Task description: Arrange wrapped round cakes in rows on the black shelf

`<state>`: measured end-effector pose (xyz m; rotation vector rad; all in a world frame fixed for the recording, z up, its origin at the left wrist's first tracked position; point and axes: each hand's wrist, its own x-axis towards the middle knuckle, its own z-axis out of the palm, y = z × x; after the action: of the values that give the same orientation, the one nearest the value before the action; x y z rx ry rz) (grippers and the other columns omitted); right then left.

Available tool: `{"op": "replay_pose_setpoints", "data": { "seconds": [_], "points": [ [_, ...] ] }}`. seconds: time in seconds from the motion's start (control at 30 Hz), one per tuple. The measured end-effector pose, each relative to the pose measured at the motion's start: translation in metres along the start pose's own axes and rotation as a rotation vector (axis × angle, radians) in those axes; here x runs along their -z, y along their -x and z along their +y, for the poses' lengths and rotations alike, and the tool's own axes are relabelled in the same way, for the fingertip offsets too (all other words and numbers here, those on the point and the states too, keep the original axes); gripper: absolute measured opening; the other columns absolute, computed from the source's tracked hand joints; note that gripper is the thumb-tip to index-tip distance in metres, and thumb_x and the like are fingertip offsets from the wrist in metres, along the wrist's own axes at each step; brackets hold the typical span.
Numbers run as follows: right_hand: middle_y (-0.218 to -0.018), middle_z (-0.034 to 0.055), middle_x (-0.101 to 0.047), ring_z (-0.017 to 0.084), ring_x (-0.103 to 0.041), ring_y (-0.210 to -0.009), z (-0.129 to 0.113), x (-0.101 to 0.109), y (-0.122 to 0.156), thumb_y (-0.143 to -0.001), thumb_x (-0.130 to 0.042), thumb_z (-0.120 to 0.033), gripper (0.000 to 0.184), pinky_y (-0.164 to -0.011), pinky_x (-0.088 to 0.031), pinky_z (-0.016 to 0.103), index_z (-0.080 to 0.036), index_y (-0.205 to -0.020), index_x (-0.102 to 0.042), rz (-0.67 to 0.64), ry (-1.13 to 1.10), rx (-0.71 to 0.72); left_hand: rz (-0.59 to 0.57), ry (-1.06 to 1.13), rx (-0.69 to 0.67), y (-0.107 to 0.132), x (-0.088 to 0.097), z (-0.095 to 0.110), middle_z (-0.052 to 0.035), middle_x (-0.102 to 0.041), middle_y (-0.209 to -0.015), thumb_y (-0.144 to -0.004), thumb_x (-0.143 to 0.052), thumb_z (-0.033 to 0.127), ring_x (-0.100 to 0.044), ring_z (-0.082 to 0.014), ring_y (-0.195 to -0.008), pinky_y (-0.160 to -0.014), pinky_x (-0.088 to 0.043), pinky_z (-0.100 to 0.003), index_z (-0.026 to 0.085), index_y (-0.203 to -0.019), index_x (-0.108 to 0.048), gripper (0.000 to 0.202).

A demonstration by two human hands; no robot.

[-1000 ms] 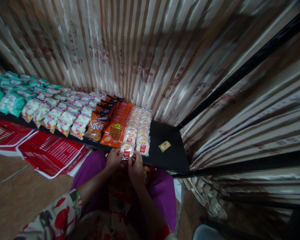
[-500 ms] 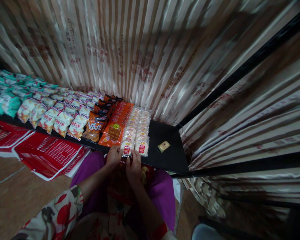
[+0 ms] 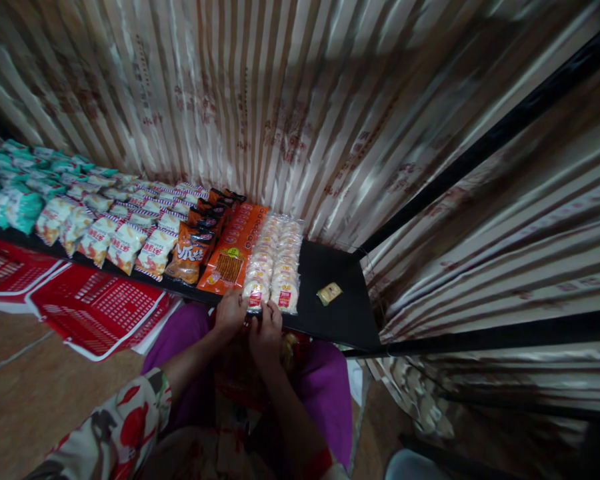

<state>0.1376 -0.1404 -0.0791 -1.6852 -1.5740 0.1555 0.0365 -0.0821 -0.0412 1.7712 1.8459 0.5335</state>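
Two rows of clear-wrapped round white rice crackers [image 3: 275, 257] lie on a black shelf [image 3: 340, 313]. My left hand [image 3: 230, 311] and my right hand [image 3: 267, 331] meet at the shelf's front edge, fingers curled on the front packet [image 3: 255, 294] of the left cracker row. Both hands pinch that packet's near end. A floral sleeve covers my left forearm.
Orange snack packs [image 3: 233, 250], chip bags [image 3: 155, 250] and teal bags [image 3: 10, 200] line the shelf leftward. A small yellow packet [image 3: 329, 293] lies alone on the bare right end. Red baskets [image 3: 100, 310] sit on the floor. Striped curtains hang behind and right.
The cracker packet held just off the shelf edge has been pushed forward into the left row. Both hands followed it slightly up and stay on it.
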Motion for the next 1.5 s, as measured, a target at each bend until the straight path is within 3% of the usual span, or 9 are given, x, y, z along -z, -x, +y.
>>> {"op": "replay_pose_setpoints", "data": {
  "seconds": [0.77,1.1,1.37,1.5],
  "points": [
    [-0.126,0.0174,-0.042,0.027,-0.042,-0.11,-0.001,-0.002,0.0,-0.083,-0.04,-0.015,0.042,-0.088,-0.042,0.05,-0.016,-0.124,-0.048,-0.009,0.02,0.06,0.079,0.098,-0.047,-0.011,-0.013,-0.004,-0.0069,-0.059,-0.086,-0.079,-0.052,0.02,-0.056,-0.0162,-0.081,-0.076,-0.043,-0.026,0.01,-0.099,-0.058,0.023],
    [-0.124,0.0164,-0.044,0.025,-0.042,-0.11,-0.002,0.001,0.002,-0.083,-0.038,-0.011,0.042,-0.088,-0.044,0.048,-0.017,-0.123,-0.05,-0.035,0.032,0.057,0.129,0.091,-0.07,-0.012,-0.018,-0.005,-0.0067,-0.059,-0.088,-0.077,-0.053,0.021,-0.057,-0.017,-0.082,-0.076,-0.045,-0.028,0.013,-0.1,-0.057,0.024],
    [-0.124,0.0161,-0.045,0.025,-0.042,-0.113,0.006,0.002,0.004,-0.083,-0.037,-0.011,0.04,-0.091,-0.043,0.048,-0.016,-0.12,-0.052,-0.039,-0.009,0.067,0.187,0.078,-0.13,-0.006,-0.02,-0.007,-0.0107,-0.057,-0.103,-0.08,-0.051,0.022,-0.057,-0.0202,-0.094,-0.084,-0.046,-0.032,0.013,-0.113,-0.049,0.035],
    [-0.124,0.0159,-0.046,0.024,-0.043,-0.112,0.004,0.004,0.003,-0.082,-0.037,-0.01,0.04,-0.092,-0.043,0.047,-0.015,-0.119,-0.053,-0.051,-0.006,0.059,0.163,0.083,-0.149,-0.004,-0.017,-0.004,-0.0113,-0.055,-0.108,-0.08,-0.051,0.02,-0.057,-0.0206,-0.097,-0.082,-0.047,-0.032,0.014,-0.117,-0.046,0.038]
  ]
}}
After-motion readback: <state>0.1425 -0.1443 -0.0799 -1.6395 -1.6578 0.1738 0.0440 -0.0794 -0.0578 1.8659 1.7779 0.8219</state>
